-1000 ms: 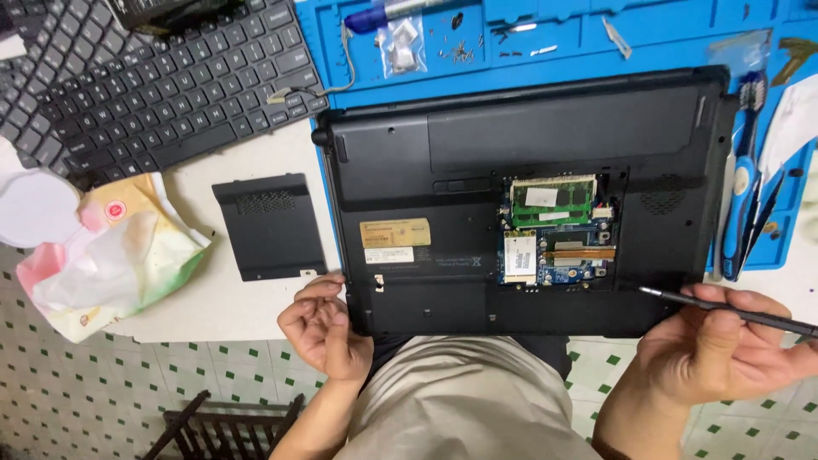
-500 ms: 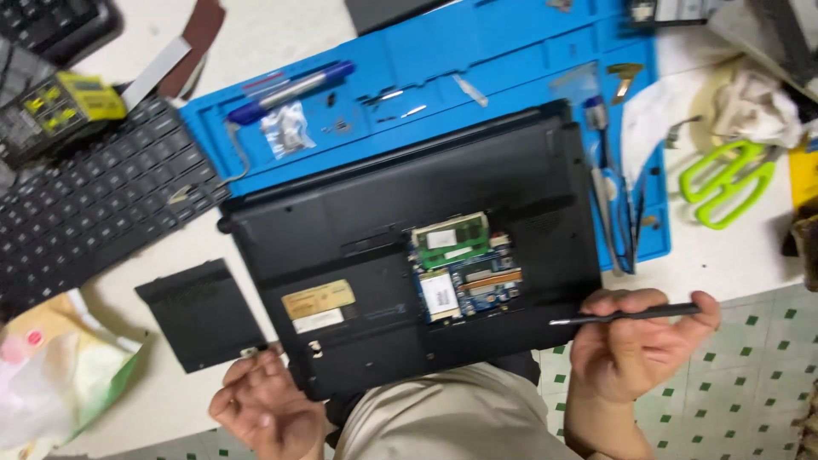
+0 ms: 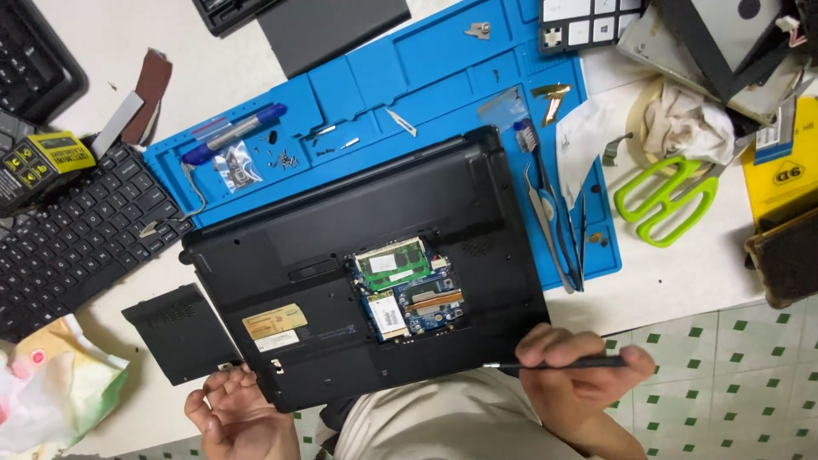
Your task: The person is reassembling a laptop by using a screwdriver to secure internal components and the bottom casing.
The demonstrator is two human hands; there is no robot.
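A black laptop [image 3: 341, 247] lies upside down on a blue work mat [image 3: 409, 77], with an open bay showing green and blue circuit boards [image 3: 405, 285]. My right hand [image 3: 575, 375] grips a thin black screwdriver [image 3: 562, 364] just off the laptop's near right corner, its tip pointing left. Palm up, my left hand [image 3: 234, 409] rests with curled fingers at the laptop's near left corner and holds nothing visible. The removed black cover panel [image 3: 179, 332] lies beside it on the table.
A loose black keyboard [image 3: 77, 234] and a yellow meter [image 3: 38, 162] lie at the left. Small screws, a blue pen [image 3: 234, 132] and tweezers [image 3: 545, 221] rest on the mat. Green scissors [image 3: 669, 200] and stacked parts are at the right. A crumpled bag [image 3: 51, 392] sits bottom left.
The view has swung, so the laptop now sits tilted and lower in frame. My right hand has drawn in toward the laptop's near edge with the screwdriver. My left hand has turned palm up.
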